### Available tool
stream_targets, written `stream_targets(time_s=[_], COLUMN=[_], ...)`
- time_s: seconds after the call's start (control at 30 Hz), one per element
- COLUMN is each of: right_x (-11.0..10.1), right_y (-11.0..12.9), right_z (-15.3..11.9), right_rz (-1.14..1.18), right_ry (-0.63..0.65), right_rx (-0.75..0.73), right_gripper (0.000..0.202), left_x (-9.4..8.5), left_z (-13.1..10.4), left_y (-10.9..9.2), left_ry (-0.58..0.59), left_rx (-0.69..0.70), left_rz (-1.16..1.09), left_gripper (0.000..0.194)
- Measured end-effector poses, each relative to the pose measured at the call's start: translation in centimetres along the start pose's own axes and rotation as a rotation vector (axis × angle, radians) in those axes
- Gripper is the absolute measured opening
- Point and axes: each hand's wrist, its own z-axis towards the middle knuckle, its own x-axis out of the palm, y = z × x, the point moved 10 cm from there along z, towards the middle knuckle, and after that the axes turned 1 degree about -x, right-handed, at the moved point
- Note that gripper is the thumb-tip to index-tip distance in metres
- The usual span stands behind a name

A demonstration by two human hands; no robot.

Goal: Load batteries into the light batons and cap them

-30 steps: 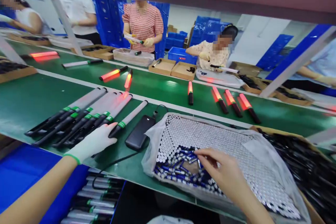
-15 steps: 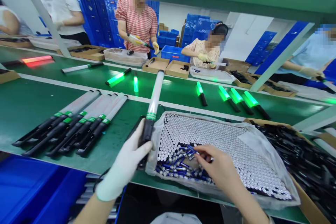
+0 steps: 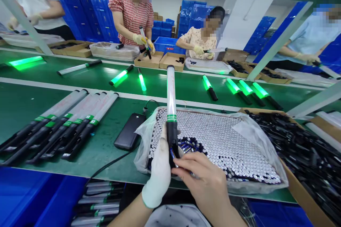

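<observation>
My left hand (image 3: pixel 160 170), in a white glove, is closed round the black handle of a light baton (image 3: pixel 171 94). The baton stands nearly upright, its clear tube unlit and a green band below it. Bare fingers of my right hand (image 3: pixel 205 179) pinch a blue battery (image 3: pixel 173 155) at the handle's open side; its inner end is hidden. Behind both hands is a plastic-lined tray (image 3: pixel 281 182) with many batteries, mostly standing on end, some blue ones lying loose.
Unlit batons (image 3: pixel 77 122) lie in a group at left, beside a black power bank (image 3: pixel 130 131) with a cable. A carton (image 3: pixel 295 170) of black parts stands at right. Green-lit batons (image 3: pixel 233 86) lie on the belt (image 3: pixel 181 90); several co-workers are across it.
My right hand has left the battery tray and brought a battery to the baton's handle. My left hand has moved the baton right and turned it more upright. The view has shifted.
</observation>
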Motion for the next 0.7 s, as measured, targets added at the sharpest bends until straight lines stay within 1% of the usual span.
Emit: stream_targets(time_s=[0.07, 0.13, 0.17, 0.23, 0.3, 0.37, 0.43, 0.5, 0.57, 0.63, 0.7], right_x=[0.6, 1.0, 1.2, 1.5, 2.1, 2.4, 2.2, 1.0, -1.0, -2.9, -4.3], right_y=[-1.6, -2.9, -3.3, -3.7, -4.1, -4.7, -5.6, -7.0, -8.5, -9.2, -8.4], right_z=[0.5, 0.7, 0.7, 0.7, 0.6, 0.2, -0.4, -0.8, -1.1, -1.3, -0.7], right_rz=[0.045, 0.077, 0.087, 0.105, 0.149, 0.231, 0.358, 0.426, 0.390, 0.324, 0.348], right_ry=[0.108, 0.189, 0.213, 0.247, 0.281, 0.307, 0.321, 0.289, 0.204, 0.124, 0.054], right_rx=[0.178, 0.342, 0.399, 0.458, 0.493, 0.534, 0.586, 0.620, 0.640, 0.655, 0.636], right_gripper=[0.004, 0.019, 0.026, 0.034, 0.036, 0.038, 0.039, 0.037, 0.032, 0.029, 0.032], left_x=[0.3, 0.8, 1.1, 1.7, 2.0, 1.9, 2.0, 2.2, 2.3, 1.6, 0.8], left_z=[-0.6, -1.4, -1.8, -2.6, -3.1, -3.1, -3.0, -2.8, -2.4, -1.7, -0.9], left_y=[-0.1, 0.0, -0.1, -0.1, -0.1, 0.5, 1.2, 1.3, 1.1, 0.8, 0.7], left_ry=[0.034, 0.098, 0.141, 0.241, 0.307, 0.328, 0.340, 0.368, 0.385, 0.365, 0.314], left_rx=[-0.014, -0.061, -0.084, -0.118, -0.145, -0.216, -0.317, -0.390, -0.400, -0.323, -0.218], left_rz=[0.030, -0.002, -0.027, -0.090, -0.154, -0.215, -0.306, -0.425, -0.452, -0.289, -0.046], left_gripper=[0.069, 0.068, 0.068, 0.074, 0.082, 0.082, 0.082, 0.086, 0.086, 0.082, 0.077])
